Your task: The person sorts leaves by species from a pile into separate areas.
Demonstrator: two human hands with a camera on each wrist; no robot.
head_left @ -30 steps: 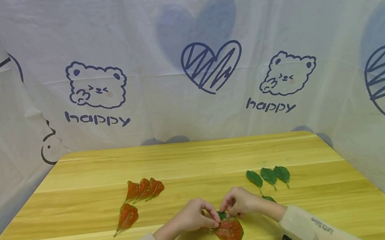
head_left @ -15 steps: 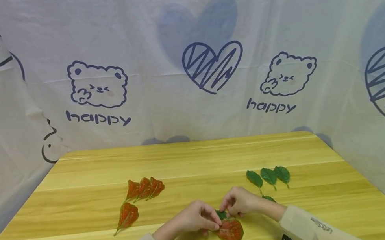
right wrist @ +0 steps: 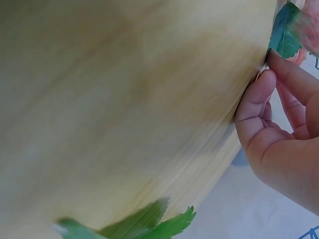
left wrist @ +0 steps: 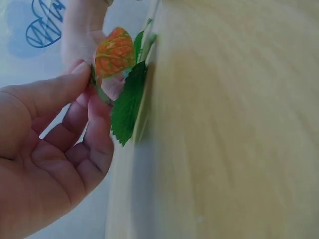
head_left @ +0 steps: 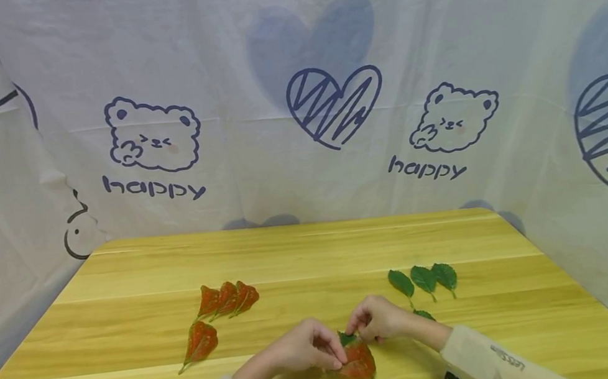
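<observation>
Near the table's front edge, my left hand (head_left: 310,346) pinches a red leaf (head_left: 360,364) between thumb and fingertips. In the left wrist view this red leaf (left wrist: 115,52) stands tilted up over a serrated green leaf (left wrist: 128,104) lying low by the tabletop. From the head, the green leaf (head_left: 346,338) shows only in part, just beyond the red one. My right hand (head_left: 377,318) has its index finger and thumb close together at the end of the green leaf (right wrist: 285,32), holding it at the table surface.
On the wooden table (head_left: 311,251), several red leaves (head_left: 228,299) lie at the left, with a single red leaf (head_left: 201,342) nearer. At the right lie green leaves (head_left: 424,279), one partly hidden by the right wrist. A printed cloth (head_left: 268,168) hangs behind the table.
The red leaf has turned in my left fingers and moved slightly left, its stem side tilting. My right hand stays almost in place on the green leaf.
</observation>
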